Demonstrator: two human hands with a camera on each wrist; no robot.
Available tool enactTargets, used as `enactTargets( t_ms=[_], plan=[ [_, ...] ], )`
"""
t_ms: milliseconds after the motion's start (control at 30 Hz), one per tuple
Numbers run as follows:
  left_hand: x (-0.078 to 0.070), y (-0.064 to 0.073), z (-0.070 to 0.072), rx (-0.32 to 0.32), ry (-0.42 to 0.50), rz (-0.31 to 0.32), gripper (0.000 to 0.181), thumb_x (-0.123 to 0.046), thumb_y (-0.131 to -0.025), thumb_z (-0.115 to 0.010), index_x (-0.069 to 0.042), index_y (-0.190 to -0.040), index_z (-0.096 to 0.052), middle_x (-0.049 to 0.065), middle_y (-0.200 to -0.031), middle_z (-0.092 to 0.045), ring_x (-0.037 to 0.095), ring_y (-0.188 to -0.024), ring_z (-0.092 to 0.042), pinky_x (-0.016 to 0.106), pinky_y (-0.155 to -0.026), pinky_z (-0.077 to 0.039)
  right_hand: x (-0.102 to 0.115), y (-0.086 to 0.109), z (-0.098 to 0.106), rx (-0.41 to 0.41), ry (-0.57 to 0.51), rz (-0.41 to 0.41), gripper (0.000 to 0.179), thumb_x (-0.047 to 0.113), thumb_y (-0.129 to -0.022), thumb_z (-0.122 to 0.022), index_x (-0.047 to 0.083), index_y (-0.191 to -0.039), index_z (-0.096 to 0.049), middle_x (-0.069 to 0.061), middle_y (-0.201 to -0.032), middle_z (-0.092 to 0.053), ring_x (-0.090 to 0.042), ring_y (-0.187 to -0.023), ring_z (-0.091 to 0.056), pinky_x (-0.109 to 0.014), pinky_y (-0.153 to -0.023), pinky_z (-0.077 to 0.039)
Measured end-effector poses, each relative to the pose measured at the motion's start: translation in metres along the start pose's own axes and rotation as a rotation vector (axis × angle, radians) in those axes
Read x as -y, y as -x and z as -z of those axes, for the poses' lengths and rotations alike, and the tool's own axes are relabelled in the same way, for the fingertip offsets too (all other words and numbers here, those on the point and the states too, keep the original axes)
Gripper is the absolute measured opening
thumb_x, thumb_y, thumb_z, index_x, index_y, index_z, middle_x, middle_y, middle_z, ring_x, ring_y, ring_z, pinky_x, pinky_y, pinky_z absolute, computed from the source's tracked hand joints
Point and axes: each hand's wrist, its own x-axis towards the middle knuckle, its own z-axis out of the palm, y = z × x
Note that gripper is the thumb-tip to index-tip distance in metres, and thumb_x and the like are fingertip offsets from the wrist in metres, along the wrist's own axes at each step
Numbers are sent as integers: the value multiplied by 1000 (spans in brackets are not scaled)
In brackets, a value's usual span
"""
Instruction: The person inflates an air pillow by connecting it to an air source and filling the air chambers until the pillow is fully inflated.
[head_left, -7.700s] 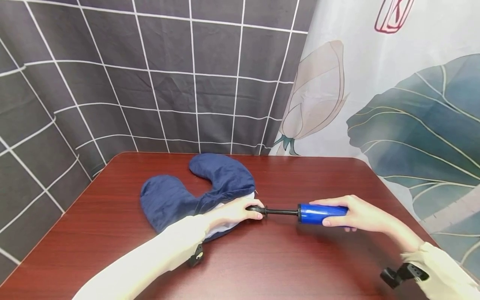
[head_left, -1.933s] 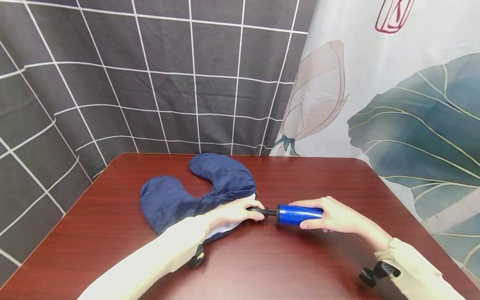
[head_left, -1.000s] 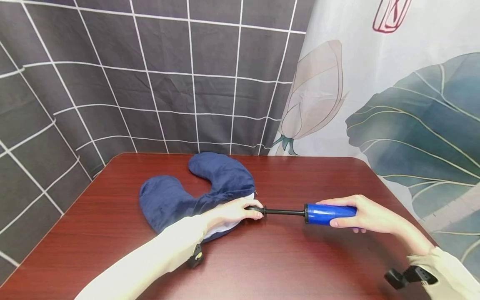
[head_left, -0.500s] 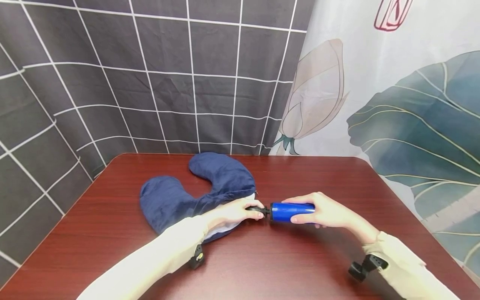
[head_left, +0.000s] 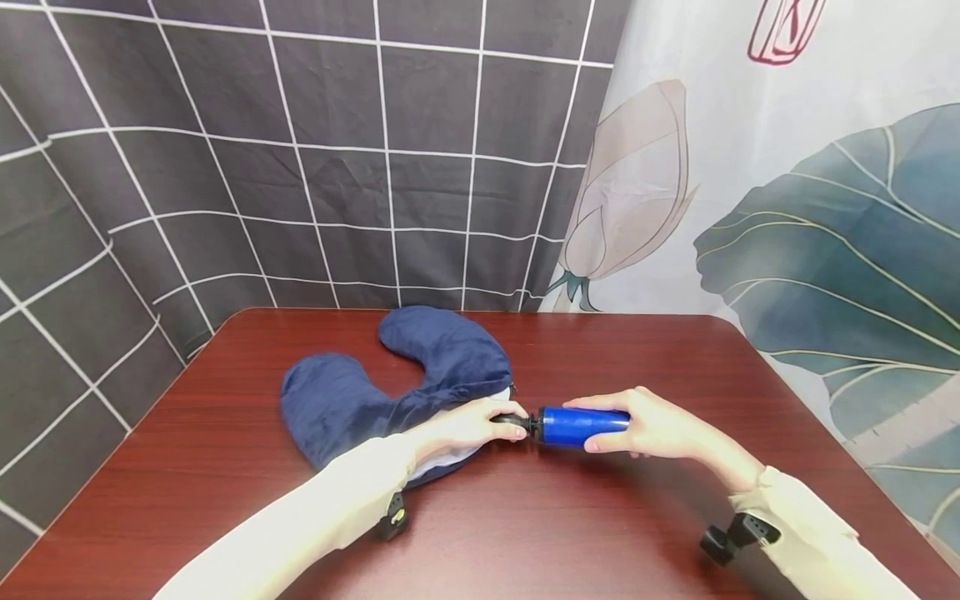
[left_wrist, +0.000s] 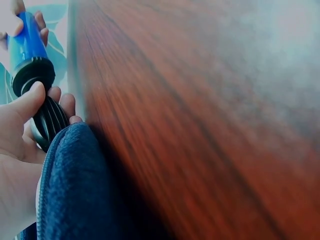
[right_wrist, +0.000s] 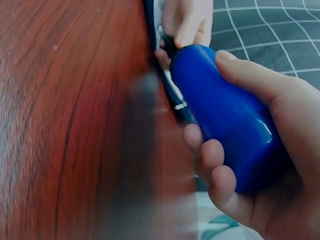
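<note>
A hand pump with a blue barrel (head_left: pixel 573 426) and a black ribbed end piece (left_wrist: pixel 49 121) lies level over the table. My left hand (head_left: pixel 468 423) grips the black end at the side of a navy U-shaped neck pillow (head_left: pixel 450 350). My right hand (head_left: pixel 660 423) wraps round the blue barrel, thumb on one side and fingers on the other in the right wrist view. Only a short bit of black rod shows between the two parts. White lining (head_left: pixel 450 456) peeks from the pillow's unzipped edge, partly hidden under the left hand and wrist.
The reddish-brown wooden table (head_left: pixel 525 533) reaches back to a dark grid-patterned curtain (head_left: pixel 337 167). A white curtain with a lotus print (head_left: pixel 862 250) hangs at the right. A black wrist camera (head_left: pixel 738 537) sits on the right sleeve.
A second ago the black rod stood far out; since then my right hand has slid the blue barrel left toward my left hand, covering most of it. The left hand and pillow stay put.
</note>
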Motion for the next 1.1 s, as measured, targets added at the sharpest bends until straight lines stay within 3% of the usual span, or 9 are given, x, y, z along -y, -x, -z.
enactTargets(
  t_ms=[133, 433, 700, 867, 1100],
  plan=[
    [0, 0, -1, -5, -16, -4, 18, -26, -92, -66, -15, -106, -70, -4, -92, -62, 3, -87, -53, 20, -86, -40, -3, 13, 7, 1, 13, -38, 57, 41, -85, -75, 29, -138, -56, -9, -111, -67, -12, -66, -63, -30, -50, -53],
    [0, 0, -1, 6, -6, -9, 19, -26, -93, -66, -14, -107, -69, -4, -89, -63, -1, -83, -53, 18, -84, -40, -16, 47, 27, -2, 4, -67, 56, 35, -87, -74, 31, -139, -55, -10, -109, -66, -14, -66, -63, -30, -49, -52],
    [3, -1, 1, 24, 106, -7, 21, -20, -92, -68, -8, -108, -70, 1, -90, -67, -1, -81, -57, 17, -83, -44, -26, 73, 43, -22, -23, -81, 54, 31, -90, -71, 30, -141, -53, -6, -104, -65, -8, -60, -60, -28, -50, -50],
    [1, -1, 2, 43, 153, 9, 21, -18, -92, -67, -6, -109, -69, -2, -87, -65, 0, -81, -56, 17, -81, -44, -28, 79, 46, -32, -22, -75, 53, 30, -91, -70, 28, -141, -53, -4, -103, -66, -8, -60, -60, -28, -50, -50],
    [0, 0, 3, 37, 178, 18, 21, -16, -93, -66, -3, -109, -69, -2, -84, -62, 2, -80, -55, 17, -81, -42, -29, 71, 44, -58, -8, -84, 51, 32, -90, -72, 29, -138, -56, -6, -101, -66, -10, -57, -61, -30, -48, -50]
  ],
)
